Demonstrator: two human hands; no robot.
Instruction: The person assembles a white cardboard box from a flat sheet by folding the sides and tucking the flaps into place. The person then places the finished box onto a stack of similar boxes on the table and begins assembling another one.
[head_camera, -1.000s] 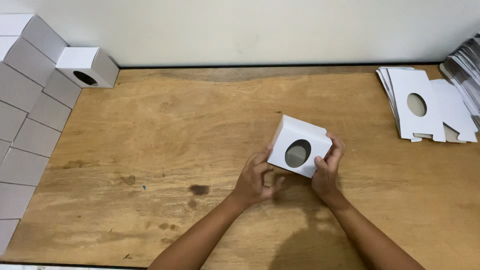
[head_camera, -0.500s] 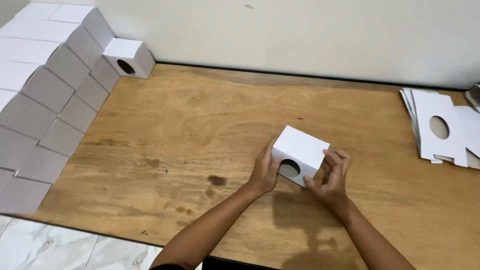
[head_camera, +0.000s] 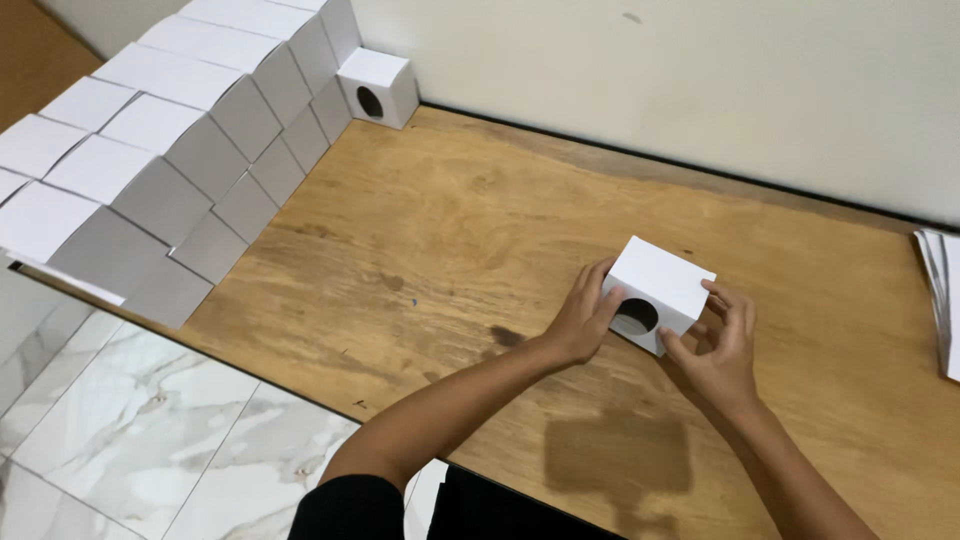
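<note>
On the wooden table (head_camera: 420, 230) by a pale wall (head_camera: 700, 70), left hand (head_camera: 580, 318) and right hand (head_camera: 722, 350) grip a white box (head_camera: 662, 283).

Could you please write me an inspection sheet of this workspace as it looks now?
Surface: brown wooden table, stained in spots.
Job's things: small white cardboard box with a round hole, held just above the table.
Clutter: stacked rows of white boxes at left; one holed box by the wall; flat white cardboard blanks at right edge.
Grippers: left hand and right hand grip the box's sides.
Cables: nothing seen.
Surroundings: cream wall; marble-tiled floor.
</note>
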